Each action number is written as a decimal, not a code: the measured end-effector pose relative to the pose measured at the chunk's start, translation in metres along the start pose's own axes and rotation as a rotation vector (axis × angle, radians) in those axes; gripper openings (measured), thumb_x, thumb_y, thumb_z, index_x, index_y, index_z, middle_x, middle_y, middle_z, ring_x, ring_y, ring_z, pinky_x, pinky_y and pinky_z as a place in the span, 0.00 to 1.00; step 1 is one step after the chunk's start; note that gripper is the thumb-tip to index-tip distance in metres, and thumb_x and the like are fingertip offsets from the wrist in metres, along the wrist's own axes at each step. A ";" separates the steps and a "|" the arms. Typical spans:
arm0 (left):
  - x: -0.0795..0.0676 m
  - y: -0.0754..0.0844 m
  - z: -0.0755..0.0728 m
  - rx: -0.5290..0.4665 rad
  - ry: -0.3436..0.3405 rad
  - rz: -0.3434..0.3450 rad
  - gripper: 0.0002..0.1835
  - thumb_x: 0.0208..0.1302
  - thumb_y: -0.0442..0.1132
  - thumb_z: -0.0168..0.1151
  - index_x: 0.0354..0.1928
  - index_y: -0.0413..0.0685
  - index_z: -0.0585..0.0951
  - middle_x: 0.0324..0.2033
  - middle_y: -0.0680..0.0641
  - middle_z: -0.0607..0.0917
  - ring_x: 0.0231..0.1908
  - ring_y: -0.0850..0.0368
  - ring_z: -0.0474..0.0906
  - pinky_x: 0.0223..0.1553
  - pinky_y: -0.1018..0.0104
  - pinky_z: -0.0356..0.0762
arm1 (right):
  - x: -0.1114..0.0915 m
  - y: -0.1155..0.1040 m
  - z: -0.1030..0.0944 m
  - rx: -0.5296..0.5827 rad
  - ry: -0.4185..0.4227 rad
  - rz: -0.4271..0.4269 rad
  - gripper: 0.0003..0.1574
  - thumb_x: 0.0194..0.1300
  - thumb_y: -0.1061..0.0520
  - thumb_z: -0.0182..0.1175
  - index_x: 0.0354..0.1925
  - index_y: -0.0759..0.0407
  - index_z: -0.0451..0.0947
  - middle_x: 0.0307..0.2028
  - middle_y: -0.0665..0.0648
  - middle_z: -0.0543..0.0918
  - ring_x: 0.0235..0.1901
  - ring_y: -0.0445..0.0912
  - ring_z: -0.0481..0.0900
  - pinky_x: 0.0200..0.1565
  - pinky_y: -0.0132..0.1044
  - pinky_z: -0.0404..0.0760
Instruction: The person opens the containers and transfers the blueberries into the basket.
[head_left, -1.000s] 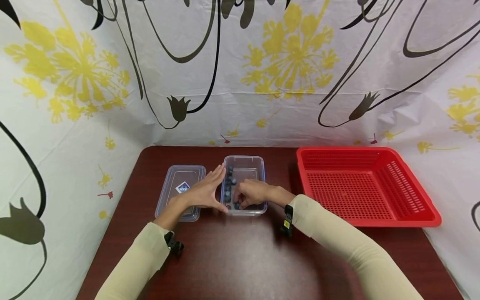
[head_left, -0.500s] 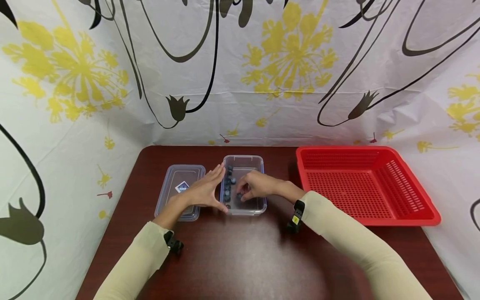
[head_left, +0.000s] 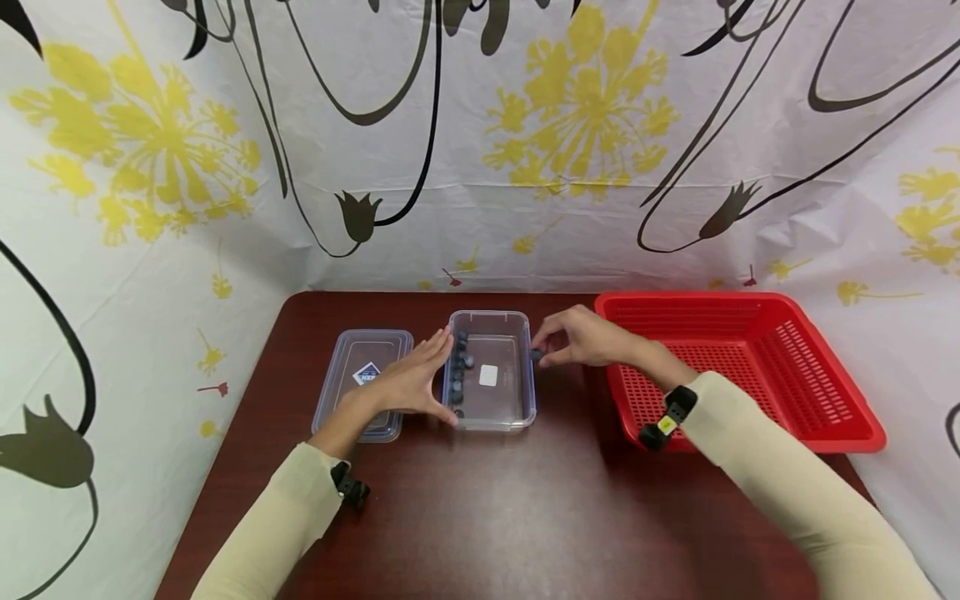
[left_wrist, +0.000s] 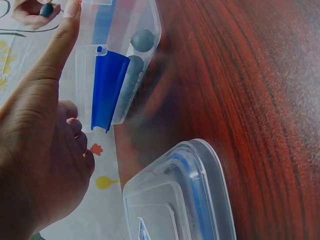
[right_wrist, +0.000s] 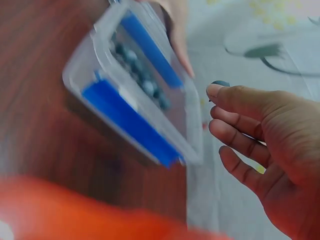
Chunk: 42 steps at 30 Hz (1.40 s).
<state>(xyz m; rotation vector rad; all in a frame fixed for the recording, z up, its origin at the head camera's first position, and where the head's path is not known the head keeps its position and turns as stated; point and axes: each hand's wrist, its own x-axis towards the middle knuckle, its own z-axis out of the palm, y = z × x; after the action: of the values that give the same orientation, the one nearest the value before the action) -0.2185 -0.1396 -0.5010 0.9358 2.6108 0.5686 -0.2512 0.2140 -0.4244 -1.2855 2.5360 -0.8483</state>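
Note:
In the head view a clear plastic box stands mid-table, with several blueberries lined along its left inner wall. My left hand rests against the box's left side, fingers stretched along the rim and thumb at the front corner. Just beyond the right rim, my right hand pinches one blueberry between thumb and fingertips. From the left wrist that held blueberry shows round and dark; in the right wrist view my right hand mostly hides it.
The box's clear lid lies on the brown table to the left, partly behind my left hand. A red perforated basket stands at the right, under my right forearm. A patterned sheet hangs behind.
My right hand has lifted a blueberry out of the box and carried it right, past the rim toward the basket. The left hand stays at the box.

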 end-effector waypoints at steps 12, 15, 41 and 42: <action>-0.003 0.002 -0.001 -0.008 -0.012 -0.026 0.80 0.47 0.72 0.79 0.85 0.41 0.39 0.85 0.42 0.33 0.84 0.38 0.34 0.82 0.44 0.38 | -0.069 0.055 -0.057 -0.106 0.126 0.191 0.11 0.59 0.60 0.80 0.42 0.53 0.92 0.31 0.42 0.88 0.33 0.37 0.84 0.36 0.32 0.83; -0.003 0.002 -0.002 -0.011 -0.014 -0.024 0.80 0.47 0.73 0.79 0.85 0.41 0.39 0.85 0.43 0.32 0.84 0.40 0.33 0.82 0.45 0.37 | -0.084 0.070 -0.062 -0.113 0.123 0.254 0.11 0.60 0.60 0.79 0.42 0.53 0.92 0.32 0.44 0.89 0.33 0.37 0.85 0.36 0.30 0.82; -0.002 0.005 -0.005 0.016 -0.024 -0.009 0.79 0.48 0.73 0.78 0.84 0.37 0.40 0.85 0.40 0.33 0.84 0.45 0.30 0.82 0.46 0.37 | -0.131 0.151 -0.038 -0.001 -0.068 0.531 0.10 0.61 0.62 0.78 0.42 0.62 0.91 0.33 0.51 0.90 0.33 0.39 0.82 0.36 0.29 0.82; -0.002 0.005 -0.006 0.020 -0.024 -0.010 0.79 0.48 0.73 0.78 0.84 0.37 0.40 0.85 0.41 0.33 0.84 0.45 0.30 0.83 0.47 0.37 | -0.131 0.152 -0.037 -0.002 -0.069 0.529 0.10 0.61 0.62 0.78 0.42 0.62 0.91 0.33 0.51 0.90 0.33 0.39 0.82 0.36 0.29 0.82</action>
<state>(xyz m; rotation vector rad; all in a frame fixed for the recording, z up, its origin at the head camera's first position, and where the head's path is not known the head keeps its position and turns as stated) -0.2162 -0.1388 -0.4932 0.9290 2.6033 0.5270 -0.2892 0.4028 -0.4917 -0.5730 2.6219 -0.6652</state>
